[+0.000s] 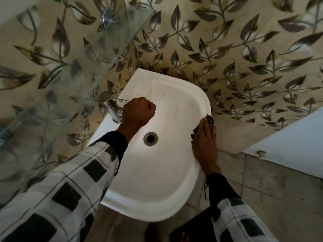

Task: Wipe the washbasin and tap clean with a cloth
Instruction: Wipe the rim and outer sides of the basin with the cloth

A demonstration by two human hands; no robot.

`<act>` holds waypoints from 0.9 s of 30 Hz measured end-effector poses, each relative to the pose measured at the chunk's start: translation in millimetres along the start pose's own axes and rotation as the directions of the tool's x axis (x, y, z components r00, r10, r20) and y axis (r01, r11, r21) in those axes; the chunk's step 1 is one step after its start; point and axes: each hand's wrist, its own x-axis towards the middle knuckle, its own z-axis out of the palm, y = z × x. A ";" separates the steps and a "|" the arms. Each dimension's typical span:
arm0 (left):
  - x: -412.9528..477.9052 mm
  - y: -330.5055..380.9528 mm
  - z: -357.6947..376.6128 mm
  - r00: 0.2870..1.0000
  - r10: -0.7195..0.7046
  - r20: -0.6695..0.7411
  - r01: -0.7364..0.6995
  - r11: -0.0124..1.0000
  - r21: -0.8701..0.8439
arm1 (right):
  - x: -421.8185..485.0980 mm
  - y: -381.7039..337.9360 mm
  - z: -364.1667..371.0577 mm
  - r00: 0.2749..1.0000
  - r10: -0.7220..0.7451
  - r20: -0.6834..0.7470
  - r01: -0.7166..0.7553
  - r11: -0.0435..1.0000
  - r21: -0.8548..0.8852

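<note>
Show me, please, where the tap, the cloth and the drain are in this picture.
tap (114, 110), head view, on its chrome body.
cloth (210, 121), head view, on its exposed checked corner.
drain (150, 138), head view, on its dark centre.

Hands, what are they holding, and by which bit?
The left hand grips the tap by its front end. The right hand presses the cloth flat on the washbasin rim, not gripping.

Dark checked cloth (210, 121) mostly hidden under right hand (204, 145). Shiny chrome tap (113, 109) lever tip hidden inside left hand (138, 111). Bare foot (152, 232) cut by bottom edge.
</note>
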 end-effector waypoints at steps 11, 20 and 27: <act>-1.0 1.8 -6.5 0.994 0.090 0.065 -0.092 0.995 0.037 | -1.9 -1.5 -1.9 0.999 0.003 0.034 -0.005 0.998 0.066; -0.2 0.7 -4.3 0.998 0.032 0.047 -0.031 0.999 -0.013 | 17.9 5.3 3.0 0.995 0.051 0.085 -0.055 0.997 0.048; -1.4 1.5 -6.5 0.999 0.033 0.025 -0.033 0.999 -0.009 | 40.8 6.0 -12.3 0.997 0.071 0.031 -0.074 0.992 0.099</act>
